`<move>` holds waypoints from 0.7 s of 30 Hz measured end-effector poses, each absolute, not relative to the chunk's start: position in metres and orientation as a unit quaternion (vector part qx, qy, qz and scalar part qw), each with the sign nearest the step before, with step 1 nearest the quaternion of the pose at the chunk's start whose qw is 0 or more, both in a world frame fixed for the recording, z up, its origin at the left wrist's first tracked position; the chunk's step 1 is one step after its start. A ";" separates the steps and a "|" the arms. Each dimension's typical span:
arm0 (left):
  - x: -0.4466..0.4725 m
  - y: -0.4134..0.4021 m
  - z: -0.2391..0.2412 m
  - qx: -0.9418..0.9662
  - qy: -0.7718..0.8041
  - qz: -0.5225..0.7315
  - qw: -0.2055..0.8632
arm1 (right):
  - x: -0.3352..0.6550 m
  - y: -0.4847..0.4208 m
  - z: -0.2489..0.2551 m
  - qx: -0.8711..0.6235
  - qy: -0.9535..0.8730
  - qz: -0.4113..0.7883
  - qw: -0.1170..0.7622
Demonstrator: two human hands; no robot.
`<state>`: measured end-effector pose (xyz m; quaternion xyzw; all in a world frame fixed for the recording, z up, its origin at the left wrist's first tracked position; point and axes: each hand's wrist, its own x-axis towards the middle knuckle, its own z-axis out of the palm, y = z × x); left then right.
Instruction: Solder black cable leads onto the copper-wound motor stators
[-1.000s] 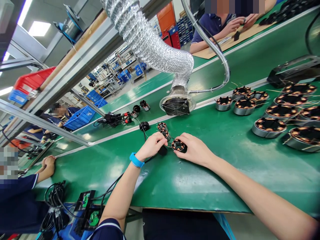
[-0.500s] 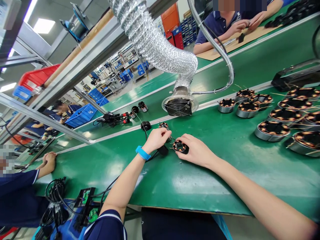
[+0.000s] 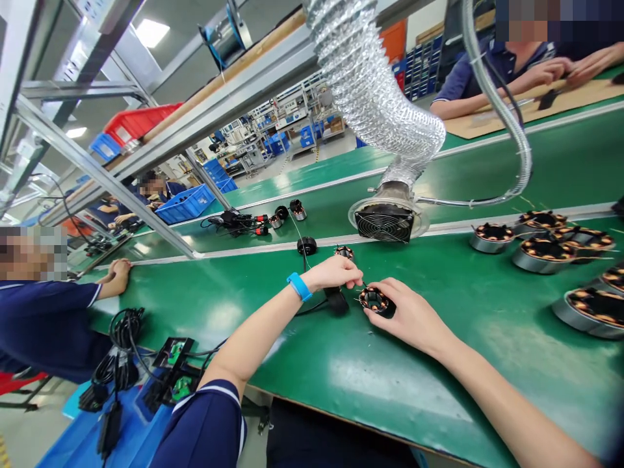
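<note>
My right hand holds a motor stator, a ring with copper windings and black inner parts, just above the green bench. Thin wire ends stick out of its left side. My left hand, with a blue band at the wrist, is closed in a pinch at the stator's upper left edge. A thin dark piece shows by its fingertips, too small to name. Behind my left hand stands another stator, partly hidden. Below the hand lies a black object with a cable.
Several stators stand on the right. A fan hood on a foil duct hangs beyond my hands. A black round part sits near the rail. A blue bin with cables and circuit boards is at lower left. Co-workers sit left and across.
The view has turned left, so the bench and both hands appear farther right. My right hand still holds the stator, and my left hand stays pinched beside it.
</note>
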<state>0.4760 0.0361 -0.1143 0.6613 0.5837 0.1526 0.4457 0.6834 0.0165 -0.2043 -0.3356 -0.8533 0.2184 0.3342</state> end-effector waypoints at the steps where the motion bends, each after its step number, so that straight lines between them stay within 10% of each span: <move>1: 0.474 0.037 -0.114 0.658 0.569 0.151 0.470 | 0.683 0.017 -0.205 -0.336 -0.854 0.218 0.333; 9: 0.470 0.037 -0.124 0.676 0.472 0.193 0.532 | 0.682 0.017 -0.209 -0.332 -0.851 0.237 0.331; 21: 0.464 -0.032 -0.117 0.783 0.504 0.306 0.196 | 0.683 0.015 -0.201 -0.331 -0.840 0.257 0.345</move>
